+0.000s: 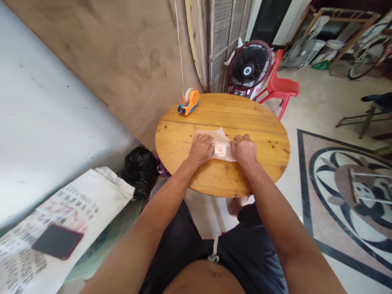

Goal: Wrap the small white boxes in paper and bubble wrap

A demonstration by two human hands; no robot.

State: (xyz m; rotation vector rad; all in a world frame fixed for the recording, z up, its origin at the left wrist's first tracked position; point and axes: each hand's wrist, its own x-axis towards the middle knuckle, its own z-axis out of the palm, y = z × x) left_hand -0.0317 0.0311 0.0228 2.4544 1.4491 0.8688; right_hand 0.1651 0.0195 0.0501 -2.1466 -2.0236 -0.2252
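A small pale box with a reddish print (220,150) lies near the middle of the round wooden table. Translucent plastic, which looks like bubble wrap (219,134), is around the box and spreads out behind it. On the box's left side, my left hand (202,148) has its fingers curled down on the wrap. My right hand (245,149) is closed on the wrap at the right side, its fingertips bent toward the box. Both hands rest low at the tabletop, and their palms are hidden.
An orange and blue tape dispenser (190,101) stands at the wooden table's (266,118) back left edge. Behind are a fan (249,67) and a red chair (283,85). At left, a phone (57,241) lies on a printed white sack (101,192), near black bags (139,167).
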